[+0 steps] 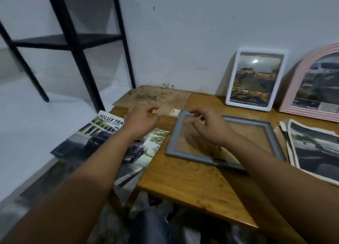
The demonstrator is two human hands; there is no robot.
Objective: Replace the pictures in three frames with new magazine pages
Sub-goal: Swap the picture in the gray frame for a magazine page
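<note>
A grey picture frame [271,133] lies flat on the wooden table [183,185], with no picture in it; the wood shows through its glass. My right hand [211,128] hovers over its left part, fingers loosely curled, holding nothing. My left hand [141,120] hovers over the table's left edge, fingers relaxed and empty. Below it lie a car magazine [88,133] and a loose car page [146,148]. A brown backing board [156,97] lies at the table's far left. A white frame [256,80] and a pink arched frame [315,82] lean against the wall, both with car pictures.
A stack of magazine pages [311,152] lies at the table's right edge. A black metal shelf [77,41] stands at the left on the white floor. The white wall closes off the back. My knees and some bags show under the near edge.
</note>
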